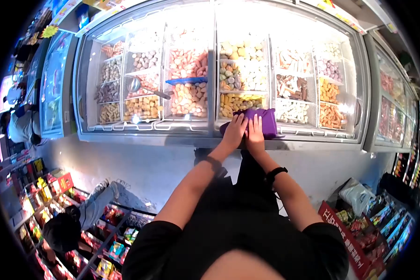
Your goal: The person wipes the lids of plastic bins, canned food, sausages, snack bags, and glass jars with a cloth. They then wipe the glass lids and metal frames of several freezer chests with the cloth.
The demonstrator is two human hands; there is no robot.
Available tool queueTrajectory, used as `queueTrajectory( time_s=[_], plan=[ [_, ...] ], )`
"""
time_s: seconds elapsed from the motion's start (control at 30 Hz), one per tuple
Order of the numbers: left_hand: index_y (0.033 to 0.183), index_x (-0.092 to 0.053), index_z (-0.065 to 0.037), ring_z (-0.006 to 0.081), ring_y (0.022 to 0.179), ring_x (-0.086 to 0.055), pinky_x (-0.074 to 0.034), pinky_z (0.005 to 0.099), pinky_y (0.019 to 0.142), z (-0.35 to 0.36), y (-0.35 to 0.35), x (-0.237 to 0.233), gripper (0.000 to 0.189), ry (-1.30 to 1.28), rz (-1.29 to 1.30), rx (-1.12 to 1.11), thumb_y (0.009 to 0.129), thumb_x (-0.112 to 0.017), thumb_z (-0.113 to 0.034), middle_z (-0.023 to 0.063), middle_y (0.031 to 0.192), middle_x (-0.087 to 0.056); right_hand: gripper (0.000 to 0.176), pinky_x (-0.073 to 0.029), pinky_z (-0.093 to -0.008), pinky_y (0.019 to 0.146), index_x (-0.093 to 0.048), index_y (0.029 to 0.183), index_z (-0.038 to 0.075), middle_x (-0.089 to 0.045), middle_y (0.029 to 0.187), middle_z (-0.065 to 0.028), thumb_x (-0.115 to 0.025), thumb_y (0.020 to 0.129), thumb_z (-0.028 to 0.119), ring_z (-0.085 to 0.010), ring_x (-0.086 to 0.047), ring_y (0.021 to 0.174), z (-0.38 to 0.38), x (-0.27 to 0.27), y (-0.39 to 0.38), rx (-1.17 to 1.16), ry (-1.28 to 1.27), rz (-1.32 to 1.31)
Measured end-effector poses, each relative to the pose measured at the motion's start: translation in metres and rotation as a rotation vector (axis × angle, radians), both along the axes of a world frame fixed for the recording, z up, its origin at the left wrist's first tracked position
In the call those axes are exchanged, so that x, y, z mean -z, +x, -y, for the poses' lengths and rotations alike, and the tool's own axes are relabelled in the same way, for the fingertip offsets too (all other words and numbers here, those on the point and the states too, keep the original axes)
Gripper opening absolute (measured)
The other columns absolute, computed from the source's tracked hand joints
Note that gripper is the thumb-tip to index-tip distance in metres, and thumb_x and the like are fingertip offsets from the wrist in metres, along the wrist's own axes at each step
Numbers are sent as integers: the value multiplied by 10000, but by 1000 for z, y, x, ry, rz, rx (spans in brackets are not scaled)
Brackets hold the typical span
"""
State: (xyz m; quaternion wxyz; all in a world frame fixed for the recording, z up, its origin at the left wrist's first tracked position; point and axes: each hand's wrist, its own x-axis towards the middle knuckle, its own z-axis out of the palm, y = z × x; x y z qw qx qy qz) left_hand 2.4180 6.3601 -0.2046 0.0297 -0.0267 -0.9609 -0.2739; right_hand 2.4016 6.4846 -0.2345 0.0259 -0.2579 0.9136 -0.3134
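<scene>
A folded purple cloth (269,122) lies on the front edge of the chest freezer (172,138), just below the compartment of yellow pieces (240,103). My left hand (235,130) rests flat on the left part of the cloth with its fingers stretched out. Beside it, my right hand (255,132) lies on the same cloth, fingers extended and pointing away from me. The two hands are close together. Under the glass, frozen food fills several wire compartments.
A metal scoop (135,85) and a blue divider (186,80) lie among the food. More freezers (56,88) stand at both sides. A person in a black cap (63,231) bends over snack shelves at lower left. A red display box (345,238) stands at lower right.
</scene>
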Motion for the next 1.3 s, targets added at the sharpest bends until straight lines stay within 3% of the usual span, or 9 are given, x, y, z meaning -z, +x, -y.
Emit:
queueTrajectory(
  time_s=[0.13, 0.2, 0.27, 0.33, 0.47, 0.63, 0.83, 0.93, 1.3],
  plan=[
    [894, -585, 0, 347, 995, -516, -443, 400, 785, 62, 8, -36, 196, 115, -135, -1, 719, -529, -69, 183, 1059, -547, 507, -270, -469, 1039, -379, 1270, -48, -277, 1357, -305, -498, 823, 158, -494, -275, 1242, 56, 4, 19, -27, -61, 65],
    [903, -565, 3, 310, 930, -516, -435, 429, 760, 106, 20, -35, 206, 262, 15, -296, 737, -533, -115, 158, 1017, -548, 561, -256, -512, 1030, -355, 1312, 10, -254, 1379, -283, -523, 817, 213, -474, -252, 1263, 110, -6, 35, -68, -80, 96],
    [940, -561, -6, 315, 989, -504, -407, 436, 843, 174, 44, -61, 220, -140, 62, -269, 765, -540, -139, 164, 1071, -537, 581, -250, -566, 1004, -374, 1316, 52, -247, 1395, -255, -547, 804, 265, -442, -239, 1283, 168, -15, 59, -69, 222, -4],
    [1011, -572, -26, 315, 1118, -449, -361, 461, 919, 245, 81, -17, 269, -294, -81, -432, 784, -555, -169, 157, 1194, -489, 595, -254, -608, 971, -380, 1319, 69, -254, 1400, -236, -554, 798, 298, -421, -231, 1294, 217, -12, 81, -39, 177, -83],
    [1201, -493, -68, 319, 1250, -333, -309, 517, 969, 309, 134, -12, 417, -376, 40, -588, 807, -554, -190, 123, 1341, -382, 602, -317, -503, 990, -446, 1266, 62, -309, 1370, -225, -657, 716, 188, -410, -301, 1262, 278, -31, 106, -336, 31, -46],
    [1341, -362, -117, 360, 1276, -291, -277, 561, 984, 282, 137, 4, 564, -160, 88, -507, 819, -545, -229, 131, 1386, -329, 405, -390, -423, 939, -583, 1112, 76, -441, 1296, -164, -635, 725, 187, -343, -451, 1149, 283, -28, 89, -395, 5, -145],
    [1331, -409, -181, 513, 1260, -206, -240, 609, 976, 208, 116, 8, 570, -28, 14, -309, 803, -564, -331, 285, 1395, -217, 484, -345, -445, 988, -511, 1221, 133, -387, 1340, -172, -622, 753, 186, -380, -359, 1235, 201, -30, 74, -170, 307, -110],
    [1361, -366, -218, 538, 1274, -121, -193, 635, 975, 190, 102, 13, 540, 103, 83, -444, 853, -495, -350, 295, 1417, -139, 476, -323, -428, 1013, -501, 1232, 126, -381, 1340, -182, -584, 764, 125, -398, -330, 1248, 173, -26, 59, -140, 258, -80],
    [1374, -330, -221, 522, 1276, -150, -210, 600, 997, 333, 5, 18, 556, -302, 18, -427, 867, -488, -388, 294, 1415, -151, 566, -196, -559, 1026, -365, 1352, 233, -242, 1435, -132, -534, 826, 358, -346, -209, 1316, 295, -17, -53, -105, 272, -216]
  ],
)
